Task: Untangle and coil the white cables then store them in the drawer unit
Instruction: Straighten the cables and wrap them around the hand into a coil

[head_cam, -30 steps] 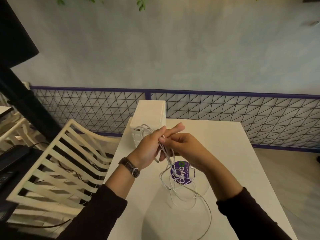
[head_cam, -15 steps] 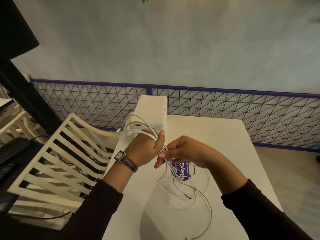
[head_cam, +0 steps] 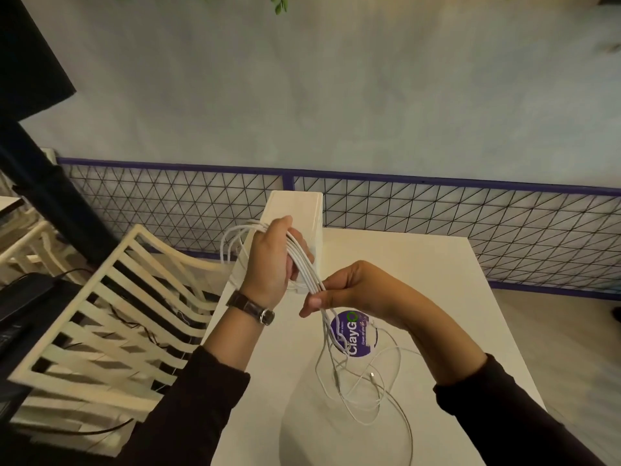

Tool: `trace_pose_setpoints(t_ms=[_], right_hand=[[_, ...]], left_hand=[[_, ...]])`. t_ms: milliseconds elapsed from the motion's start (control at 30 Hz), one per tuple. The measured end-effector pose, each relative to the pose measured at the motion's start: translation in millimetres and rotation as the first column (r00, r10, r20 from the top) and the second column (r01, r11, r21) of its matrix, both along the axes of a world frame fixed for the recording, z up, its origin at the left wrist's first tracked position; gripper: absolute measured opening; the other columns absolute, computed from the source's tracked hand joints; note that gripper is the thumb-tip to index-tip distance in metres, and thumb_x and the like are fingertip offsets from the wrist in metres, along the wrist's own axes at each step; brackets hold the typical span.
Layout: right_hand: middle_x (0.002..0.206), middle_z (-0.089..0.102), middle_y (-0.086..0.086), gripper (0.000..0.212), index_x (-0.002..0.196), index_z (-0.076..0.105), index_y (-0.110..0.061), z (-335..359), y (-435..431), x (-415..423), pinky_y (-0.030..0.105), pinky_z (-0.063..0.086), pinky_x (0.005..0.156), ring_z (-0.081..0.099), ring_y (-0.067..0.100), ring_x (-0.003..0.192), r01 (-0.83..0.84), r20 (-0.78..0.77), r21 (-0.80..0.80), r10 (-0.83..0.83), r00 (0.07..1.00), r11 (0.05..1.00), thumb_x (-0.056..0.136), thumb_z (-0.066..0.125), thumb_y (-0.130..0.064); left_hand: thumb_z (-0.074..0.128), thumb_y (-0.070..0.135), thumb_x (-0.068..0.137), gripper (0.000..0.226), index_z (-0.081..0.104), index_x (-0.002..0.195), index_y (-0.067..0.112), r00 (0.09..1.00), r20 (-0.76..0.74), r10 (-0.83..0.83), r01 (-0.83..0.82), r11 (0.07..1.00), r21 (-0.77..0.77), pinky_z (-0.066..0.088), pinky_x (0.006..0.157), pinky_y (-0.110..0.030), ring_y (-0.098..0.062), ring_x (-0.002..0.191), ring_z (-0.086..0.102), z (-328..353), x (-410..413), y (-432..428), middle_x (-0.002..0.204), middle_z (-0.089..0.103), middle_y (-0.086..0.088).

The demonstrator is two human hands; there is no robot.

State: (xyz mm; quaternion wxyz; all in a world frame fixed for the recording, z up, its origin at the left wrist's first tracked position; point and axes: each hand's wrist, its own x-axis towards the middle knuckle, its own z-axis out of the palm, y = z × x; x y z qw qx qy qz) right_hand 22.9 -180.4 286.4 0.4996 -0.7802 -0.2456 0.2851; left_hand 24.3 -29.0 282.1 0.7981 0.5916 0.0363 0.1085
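Observation:
Several strands of white cable (head_cam: 304,264) run as a bundle across the palm of my left hand (head_cam: 268,264), which grips them, with loops sticking out past its back on the left. My right hand (head_cam: 339,289) pinches the same bundle just below. From there the loose cable ends (head_cam: 363,381) hang down and lie tangled on the white table (head_cam: 420,264). The white drawer unit (head_cam: 295,210) stands at the table's far left edge, right behind my left hand; its front is hidden.
A round purple sticker (head_cam: 356,334) lies on the table under the hanging cables. A cream slatted chair (head_cam: 111,314) stands close on the left. A wire-mesh fence (head_cam: 453,223) with a purple rail runs behind the table.
My left hand has lifted and turned, with more cable loops now gathered around it. My right hand has slid down the bundle and to the right, drawing the strands taut.

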Motion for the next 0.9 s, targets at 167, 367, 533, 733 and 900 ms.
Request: trace_pose_setpoints(t_ms=[167, 367, 533, 733, 900], right_hand=[[0.09, 0.076, -0.002, 0.014, 0.09, 0.077, -0.021, -2.1, -1.1, 1.8, 0.021, 0.047, 0.089, 0.065, 0.004, 0.086, 0.005, -0.02, 0.0, -0.005, 1.0, 1.0, 0.08, 0.07, -0.028], [0.066, 0.07, -0.013, 0.02, 0.098, 0.074, -0.007, 0.5, -6.5, -7.7, 0.003, 0.042, 0.06, 0.061, -0.005, 0.059, -0.013, -0.09, 0.059, 0.018, 0.996, 0.998, 0.085, 0.066, -0.02], [0.068, 0.072, -0.013, 0.015, 0.095, 0.073, -0.011, 3.4, -11.3, -11.2, 0.005, 0.044, 0.062, 0.064, -0.002, 0.064, -0.014, -0.104, 0.101, 0.025, 0.994, 0.995, 0.086, 0.063, -0.017], [0.092, 0.076, -0.001, 0.017, 0.089, 0.076, -0.016, 8.8, -17.0, -11.8, 0.014, 0.048, 0.076, 0.068, 0.007, 0.087, -0.04, -0.068, 0.129, 0.049, 0.996, 0.991, 0.08, 0.065, -0.026], [0.088, 0.076, -0.005, 0.015, 0.081, 0.076, -0.024, 18.5, -22.7, -11.7, 0.015, 0.05, 0.076, 0.069, 0.011, 0.089, -0.049, -0.045, 0.155, 0.057, 0.997, 0.987, 0.073, 0.066, -0.033]], left_hand=[[0.031, 0.017, 0.096, 0.07, 0.03, 0.027, 0.014, 0.995, 0.049, -0.085, 0.096, 0.945, -0.313, 0.026, 0.039, -0.014, -0.008, 0.025, 0.02, 9.6, 11.4, -1.0, 0.025, 0.022, 0.005], [0.033, 0.018, 0.093, 0.065, 0.031, 0.028, 0.016, 0.989, -0.01, -0.15, 0.123, 0.847, -0.518, 0.027, 0.038, -0.014, -0.007, 0.025, 0.02, 18.2, 18.4, 3.7, 0.026, 0.021, 0.005], [0.033, 0.016, 0.091, 0.063, 0.029, 0.028, 0.016, 0.985, 0.015, -0.173, 0.15, 0.803, -0.577, 0.029, 0.041, -0.014, -0.008, 0.026, 0.021, 32.6, 20.1, 4.0, 0.026, 0.02, 0.005], [0.032, 0.016, 0.091, 0.062, 0.029, 0.028, 0.016, 0.98, 0.096, -0.177, 0.2, 0.796, -0.571, 0.028, 0.042, -0.015, -0.008, 0.026, 0.021, 57.6, 26.8, 13.7, 0.026, 0.021, 0.005], [0.035, 0.011, 0.086, 0.056, 0.029, 0.03, 0.015, 0.991, 0.048, -0.122, 0.126, 0.774, -0.62, 0.032, 0.04, -0.014, -0.009, 0.026, 0.022, 61.9, 36.0, 22.6, 0.026, 0.021, 0.004]])
